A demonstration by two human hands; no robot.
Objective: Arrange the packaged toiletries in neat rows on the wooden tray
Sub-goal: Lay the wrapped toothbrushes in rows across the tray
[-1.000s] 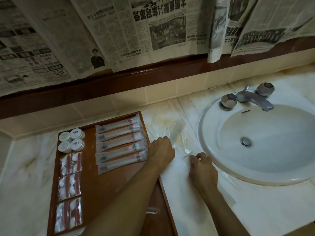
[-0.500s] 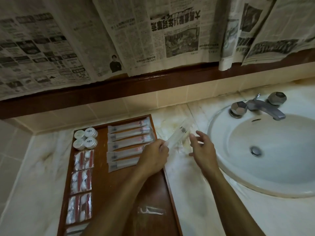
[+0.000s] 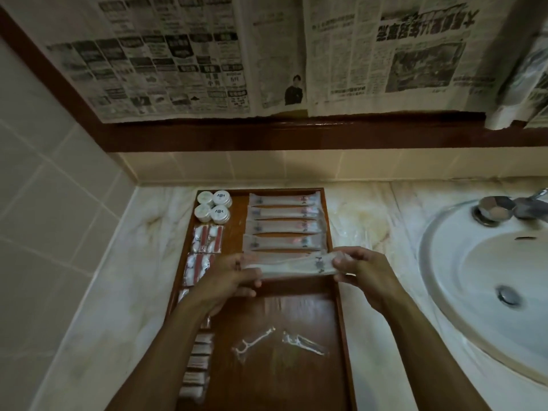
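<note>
Both arms reach over the wooden tray [image 3: 338, 307]: left hand [image 3: 229, 281] and right hand [image 3: 363, 269] pinch opposite ends of a long toiletry packet [image 3: 292, 266], fingers curled, level just below the row of packets [image 3: 284, 222].

Two bare forearms, no sleeves in view, left hand [image 3: 228, 280], right hand [image 3: 366, 275], no rings or watch visible

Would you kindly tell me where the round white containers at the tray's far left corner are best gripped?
Grip a round white container across its curved side wall, from above. They stand flat and upright, packed together on the tray, leaving little side access.
</note>
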